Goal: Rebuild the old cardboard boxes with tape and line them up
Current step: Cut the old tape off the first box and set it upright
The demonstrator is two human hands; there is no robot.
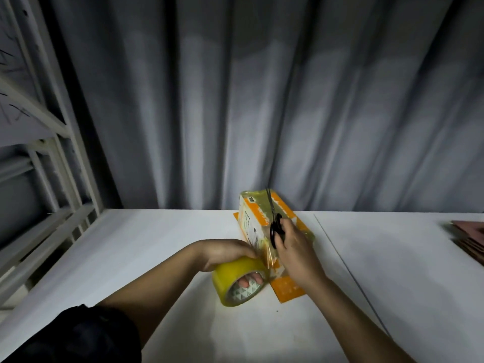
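An orange-and-white cardboard box (264, 218) lies on the table, glossy tape across it; the yellow tape roll (239, 281) sits tilted at its near end.

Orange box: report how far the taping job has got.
Done: the orange box stands formed on the white table, tape already over its top. In hand: the left hand holds the yellow tape roll with a strip pulled out, the right hand holds scissors. Left: cutting, the flat cardboard at right, lining up.
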